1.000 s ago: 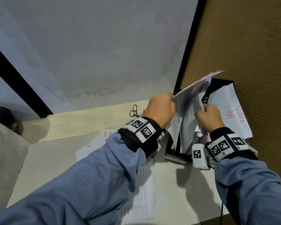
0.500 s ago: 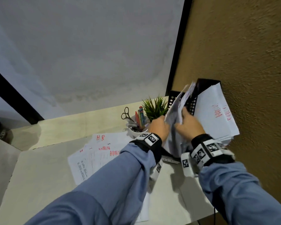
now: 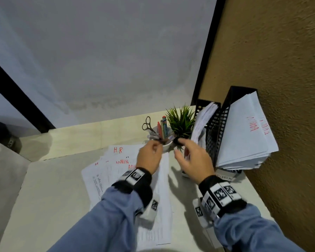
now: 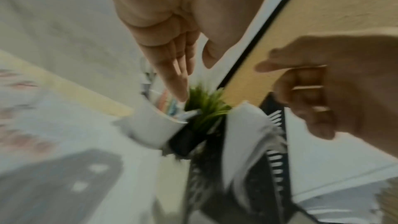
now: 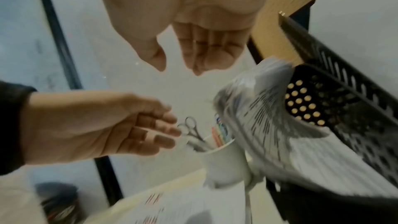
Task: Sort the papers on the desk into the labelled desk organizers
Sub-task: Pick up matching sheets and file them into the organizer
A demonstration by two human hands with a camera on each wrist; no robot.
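Loose papers (image 3: 113, 166) marked "H.R" and "ADMIN" in red lie fanned on the desk, under my left arm. Two black mesh organizers stand at the right wall. The nearer organizer (image 3: 212, 139) holds a curled sheaf of papers (image 3: 203, 120) (image 5: 264, 111). The organizer by the wall (image 3: 234, 97) holds a thick stack (image 3: 244, 140) with red "ADMIN" writing. My left hand (image 3: 157, 143) (image 4: 194, 81) hovers empty in front of the pen cup, fingers relaxed. To its right, my right hand (image 3: 180, 147) (image 5: 178, 71) is just left of the sheaf, loosely curled and holding nothing.
A white cup (image 3: 166, 145) with scissors (image 3: 147, 124) and pens, and a small green plant (image 3: 180, 120), stand behind my hands. A long printed sheet (image 3: 162, 206) lies under my left wrist. The brown wall (image 3: 280, 70) closes the right side.
Both hands gripped a sheaf of papers above the organizers, lowered it into the nearer organizer, then let go and drew back toward me.
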